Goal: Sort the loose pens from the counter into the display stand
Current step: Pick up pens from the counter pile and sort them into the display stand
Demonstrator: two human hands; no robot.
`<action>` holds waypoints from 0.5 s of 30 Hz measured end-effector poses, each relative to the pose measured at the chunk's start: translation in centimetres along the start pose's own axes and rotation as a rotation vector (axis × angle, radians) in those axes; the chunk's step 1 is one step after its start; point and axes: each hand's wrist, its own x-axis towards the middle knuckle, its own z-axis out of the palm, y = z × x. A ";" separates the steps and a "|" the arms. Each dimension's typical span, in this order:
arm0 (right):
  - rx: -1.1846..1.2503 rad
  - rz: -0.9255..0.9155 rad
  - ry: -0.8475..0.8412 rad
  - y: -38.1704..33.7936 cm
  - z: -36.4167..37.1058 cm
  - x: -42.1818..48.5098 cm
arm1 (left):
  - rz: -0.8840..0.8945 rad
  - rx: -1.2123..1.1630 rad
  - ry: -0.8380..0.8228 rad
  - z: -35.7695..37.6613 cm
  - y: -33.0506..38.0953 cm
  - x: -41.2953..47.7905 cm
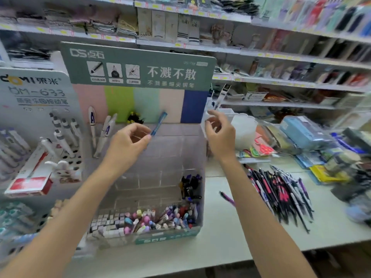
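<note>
**Stock check, stationery aisle**

Item, left hand (pixel 128 141): we find it pinching a blue pen (pixel 159 123) by the lower end, between thumb and fingertips. The pen tilts up to the right, held in the air above the rear cells of the display stand (pixel 160 157) and in front of its coloured back panel.

Item, right hand (pixel 219 133): raised just past the stand's right edge, well apart from the left hand, fingers curled. Something pale shows at the fingertips; we cannot tell whether it is gripped.

Item, display stand: clear plastic, divided into cells, under a green header card (pixel 138 67). We count a front row packed with pastel pens (pixel 150 219), caps up, and one cell at the right holding dark pens (pixel 190 187).

Item, loose pens (pixel 281 197): a heap, mostly black, red and white, lying on the counter (pixel 220 237) to the right of the stand. A single purple pen (pixel 227 198) lies between heap and stand, partly hidden by the right forearm.

Item, surroundings: a second stand (pixel 60 137) of white pens at the left, a red and white box (pixel 30 181) leaning at its front; blue packets (pixel 305 133) at the far right; stocked shelves (pixel 281 57) behind, blurred.
</note>
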 end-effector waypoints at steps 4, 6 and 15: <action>-0.057 0.110 0.003 7.2 -8.0 0.9 | 0.021 0.028 -0.150 8.9 3.8 -0.7; -0.114 0.184 -0.079 11.8 -11.8 1.3 | 0.004 0.029 -0.223 15.0 5.3 -1.3; -0.392 0.302 -0.375 30.6 -23.4 -2.0 | -0.595 0.329 -0.256 39.1 -3.6 -4.7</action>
